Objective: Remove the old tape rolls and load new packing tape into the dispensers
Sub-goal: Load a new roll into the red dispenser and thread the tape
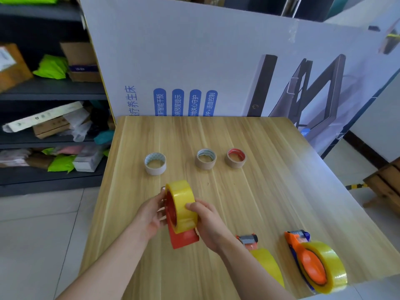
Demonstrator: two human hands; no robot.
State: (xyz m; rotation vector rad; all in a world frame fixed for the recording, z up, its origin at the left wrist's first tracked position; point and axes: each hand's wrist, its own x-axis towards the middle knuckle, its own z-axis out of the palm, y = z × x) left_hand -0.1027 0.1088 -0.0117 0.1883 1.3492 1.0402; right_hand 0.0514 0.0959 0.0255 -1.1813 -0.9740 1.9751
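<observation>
— Tape, the yellow roll: where is it sitting in the head view?

— It is sitting on the red dispenser, which both hands are holding just above the wooden table, near the middle and a little left. The left hand is closing its fingers on the red side of the hub, and the right hand is wrapping around the roll's right side, thumb lying on the yellow band. So both are gripping that loaded dispenser.

— What is lying around it?

— Far from the hands, three nearly spent cores are standing in a row: a white one to the left, a tan one in the middle and a red-lined one just right of it. Bare wood is stretching between that row and the hands.

— And on the near side?

— Right of the right forearm, a second dispenser with yellow tape is lying partly hidden by the arm. Further right, an orange dispenser carrying a full yellow roll is resting close to the table's near right corner, its roll reaching almost to the edge.

— How are the edges looking?

— A large printed cardboard panel is standing against the far edge. The left edge is dropping to tiled floor, with shelving beyond it. The right half of the table, between the cores and the orange dispenser, is lying open.
</observation>
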